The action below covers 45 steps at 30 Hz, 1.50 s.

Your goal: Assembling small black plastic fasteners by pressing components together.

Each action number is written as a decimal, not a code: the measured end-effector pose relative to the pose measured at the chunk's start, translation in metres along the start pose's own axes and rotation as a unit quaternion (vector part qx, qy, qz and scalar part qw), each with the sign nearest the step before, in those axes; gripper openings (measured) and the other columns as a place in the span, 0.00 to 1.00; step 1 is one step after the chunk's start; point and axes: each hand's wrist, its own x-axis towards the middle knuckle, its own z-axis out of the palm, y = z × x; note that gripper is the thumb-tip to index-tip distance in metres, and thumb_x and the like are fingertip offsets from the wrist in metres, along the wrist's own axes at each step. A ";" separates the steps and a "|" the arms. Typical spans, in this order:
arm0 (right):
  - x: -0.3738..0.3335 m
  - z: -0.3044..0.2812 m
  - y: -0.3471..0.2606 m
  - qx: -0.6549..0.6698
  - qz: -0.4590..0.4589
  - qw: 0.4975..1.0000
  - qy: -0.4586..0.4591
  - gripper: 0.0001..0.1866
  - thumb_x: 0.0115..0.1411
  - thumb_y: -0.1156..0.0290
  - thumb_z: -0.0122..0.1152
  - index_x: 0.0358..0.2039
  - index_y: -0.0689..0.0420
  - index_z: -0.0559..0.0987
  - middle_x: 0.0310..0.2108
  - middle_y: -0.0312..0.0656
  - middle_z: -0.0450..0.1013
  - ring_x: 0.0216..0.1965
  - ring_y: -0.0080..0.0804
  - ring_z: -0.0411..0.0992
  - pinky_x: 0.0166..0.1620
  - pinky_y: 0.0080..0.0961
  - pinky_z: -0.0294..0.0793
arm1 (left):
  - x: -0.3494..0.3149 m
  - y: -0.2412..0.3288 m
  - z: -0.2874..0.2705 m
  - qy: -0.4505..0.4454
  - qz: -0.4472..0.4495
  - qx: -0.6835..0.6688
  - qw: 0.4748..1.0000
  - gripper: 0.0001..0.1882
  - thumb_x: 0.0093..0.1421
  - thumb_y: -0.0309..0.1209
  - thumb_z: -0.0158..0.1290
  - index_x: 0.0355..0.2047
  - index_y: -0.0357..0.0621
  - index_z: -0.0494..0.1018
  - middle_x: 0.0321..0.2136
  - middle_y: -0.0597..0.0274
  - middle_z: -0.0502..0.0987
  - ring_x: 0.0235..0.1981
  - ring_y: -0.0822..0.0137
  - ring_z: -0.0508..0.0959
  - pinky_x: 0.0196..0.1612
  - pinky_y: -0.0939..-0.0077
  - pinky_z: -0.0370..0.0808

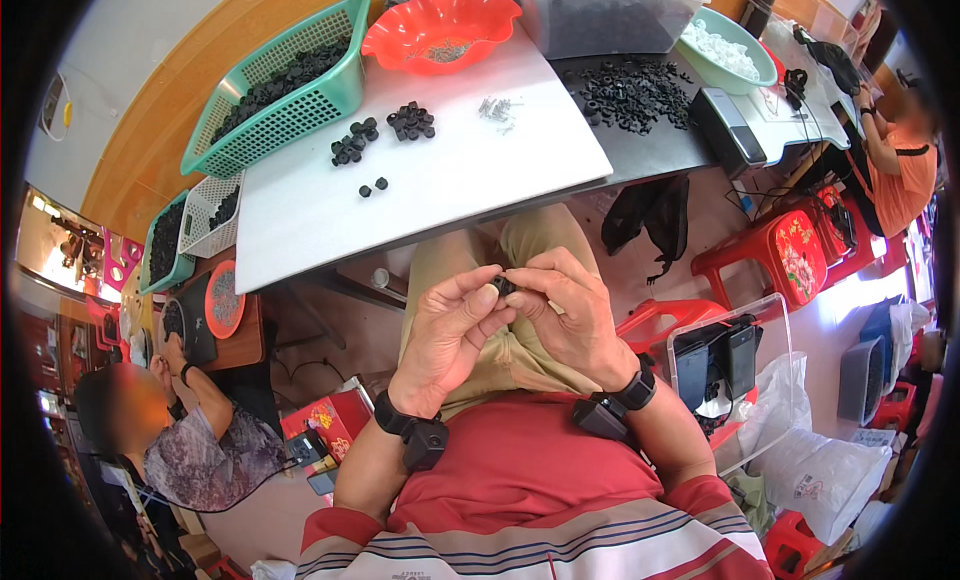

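Over my lap, in front of the table edge, both hands meet at a small black part (503, 284). My left hand (452, 322) pinches it between thumb and fingertips. From the other side my right hand (562, 305) grips the same part with thumb and forefinger. Fingers cover most of it, so its exact kind is hidden. On the white board (470, 170) beyond my hands lie two loose black parts (373, 187), two small piles of similar black pieces (411, 122) and a scatter of thin metal pins (497, 111).
A green basket (275, 105) of black parts and a red scalloped bowl (440, 30) stand at the back. Loose black pieces (635, 95) cover the dark tabletop beside a clear bin (615, 20). People sit left (215, 430) and right (895, 165). A red stool (775, 255) stands right.
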 end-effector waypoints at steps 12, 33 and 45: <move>0.001 -0.001 0.000 0.004 -0.022 1.000 0.009 0.13 0.58 0.80 0.70 0.45 0.61 0.82 0.38 0.43 0.75 0.32 0.36 0.76 0.33 0.28 0.77 | 0.000 0.000 0.001 0.005 -0.001 0.006 1.000 0.13 0.68 0.24 0.58 0.52 0.38 0.78 0.45 0.55 0.83 0.43 0.67 0.85 0.51 0.72 0.86; 0.000 -0.003 0.000 -0.012 -0.030 0.999 0.011 0.14 0.58 0.80 0.69 0.45 0.61 0.82 0.37 0.43 0.75 0.30 0.36 0.78 0.31 0.29 0.78 | 0.000 -0.002 0.002 0.003 0.002 0.013 1.000 0.13 0.68 0.25 0.58 0.52 0.37 0.79 0.45 0.55 0.83 0.43 0.66 0.85 0.50 0.72 0.86; 0.000 -0.006 0.003 -0.062 -0.098 0.993 0.021 0.18 0.54 0.83 0.71 0.46 0.60 0.81 0.34 0.43 0.74 0.26 0.35 0.76 0.26 0.28 0.75 | -0.001 -0.005 0.009 0.015 0.019 0.043 0.999 0.13 0.69 0.25 0.56 0.52 0.38 0.79 0.46 0.56 0.83 0.44 0.66 0.85 0.52 0.70 0.85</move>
